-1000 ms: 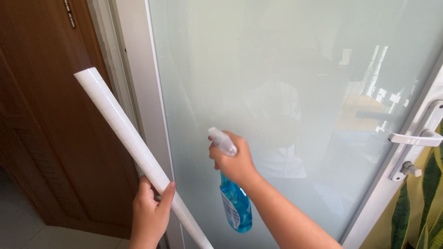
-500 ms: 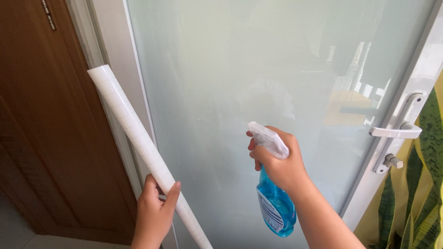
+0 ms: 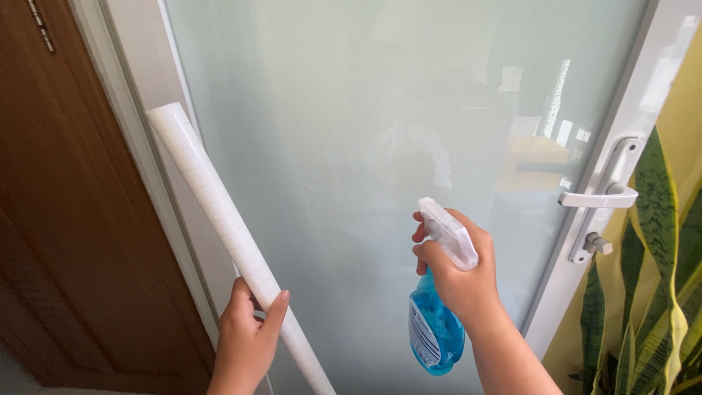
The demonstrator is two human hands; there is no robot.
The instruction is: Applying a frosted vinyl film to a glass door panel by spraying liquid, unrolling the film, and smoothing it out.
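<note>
Left hand (image 3: 245, 344) low in view, fingers wrapped around a long white roll (image 3: 219, 212) with a faint grid pattern; grip sits on the lower part of the roll, thumb on the right side. Roll tilts up and to the left, its upper end level with the pale door frame (image 3: 128, 124), lower end running out of view at the bottom edge. Right hand (image 3: 461, 274) clenched on the neck of a spray bottle (image 3: 435, 333); white trigger head (image 3: 448, 232) points up and left toward the frosted glass door (image 3: 351, 132), fingers curled at the front of the head, blue liquid body hanging below the fist. Bottle held just in front of the glass, lower centre-right of the pane; contact cannot be told. White lever handle (image 3: 596, 197) on the door's right stile, small lock knob just under it. Brown wooden door (image 3: 58, 241) to the left. Striped green plant leaves (image 3: 658, 292) at the right edge.
</note>
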